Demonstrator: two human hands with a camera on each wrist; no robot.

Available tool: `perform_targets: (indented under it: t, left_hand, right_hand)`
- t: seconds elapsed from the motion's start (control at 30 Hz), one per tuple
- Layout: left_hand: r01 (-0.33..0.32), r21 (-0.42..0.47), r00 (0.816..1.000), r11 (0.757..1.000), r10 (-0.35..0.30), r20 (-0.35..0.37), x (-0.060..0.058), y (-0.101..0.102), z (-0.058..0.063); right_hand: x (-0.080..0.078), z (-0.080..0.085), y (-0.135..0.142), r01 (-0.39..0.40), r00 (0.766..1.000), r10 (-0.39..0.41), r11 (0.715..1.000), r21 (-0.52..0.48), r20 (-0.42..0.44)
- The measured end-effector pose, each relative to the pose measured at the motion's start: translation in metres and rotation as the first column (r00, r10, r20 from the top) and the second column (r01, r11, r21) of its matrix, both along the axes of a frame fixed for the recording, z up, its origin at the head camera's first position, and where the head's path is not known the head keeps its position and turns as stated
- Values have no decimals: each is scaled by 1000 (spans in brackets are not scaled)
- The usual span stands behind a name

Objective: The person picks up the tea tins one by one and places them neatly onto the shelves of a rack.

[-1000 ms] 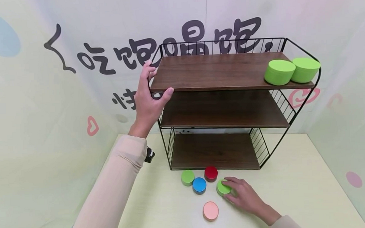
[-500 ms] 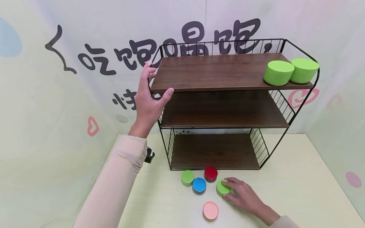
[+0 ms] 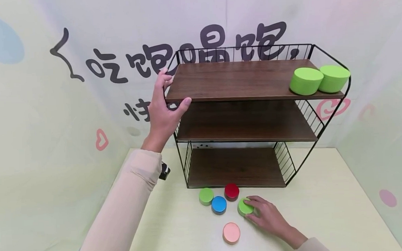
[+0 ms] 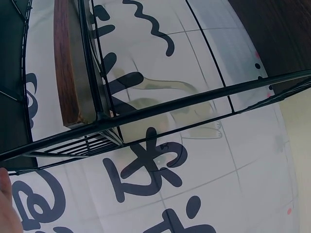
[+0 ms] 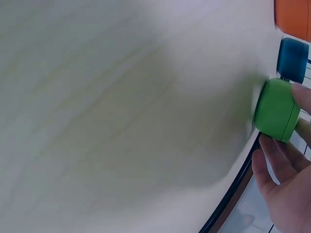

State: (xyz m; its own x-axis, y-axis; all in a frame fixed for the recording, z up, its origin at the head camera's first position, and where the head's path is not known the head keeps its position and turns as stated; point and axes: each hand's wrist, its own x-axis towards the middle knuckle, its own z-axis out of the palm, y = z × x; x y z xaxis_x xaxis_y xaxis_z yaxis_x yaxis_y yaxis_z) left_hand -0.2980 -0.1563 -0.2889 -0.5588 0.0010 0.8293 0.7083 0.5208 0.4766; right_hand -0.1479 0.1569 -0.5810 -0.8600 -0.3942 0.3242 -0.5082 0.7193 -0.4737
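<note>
My left hand [image 3: 163,112] grips the upper left front corner of a three-tier shelf rack [image 3: 239,80]. Its fingers reach over the side wire and its thumb lies along the front edge of the top board. In the left wrist view only a bit of that hand [image 4: 7,206] shows, beside the rack's black wire frame [image 4: 160,109]. Down on the table, my right hand [image 3: 269,218] pinches a small round green tin [image 3: 246,207] between thumb and fingers. The right wrist view shows the same green tin [image 5: 276,109] with the fingers of the right hand [image 5: 291,189] around it.
Left of the held tin stand a red tin [image 3: 231,192], a blue tin [image 3: 219,205] and another green tin [image 3: 206,196]; a pink tin [image 3: 231,233] is nearer me. Two larger green round boxes [image 3: 306,81] sit at the top board's right end. Printed fabric walls [image 3: 88,164] enclose the table.
</note>
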Motion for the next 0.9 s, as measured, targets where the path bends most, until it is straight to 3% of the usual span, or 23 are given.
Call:
perform_targets:
  t: [0.47,0.9]
  left_hand:
    - [1,8,1000,1000,-1,11,1,-1,0]
    - [14,15,1000,1000,-14,10,2,0,1]
  right_hand:
    - [-4,23,6,-59,998,61,996,63,-31]
    - [-5,52,15,-104,976,121,989,103,-182]
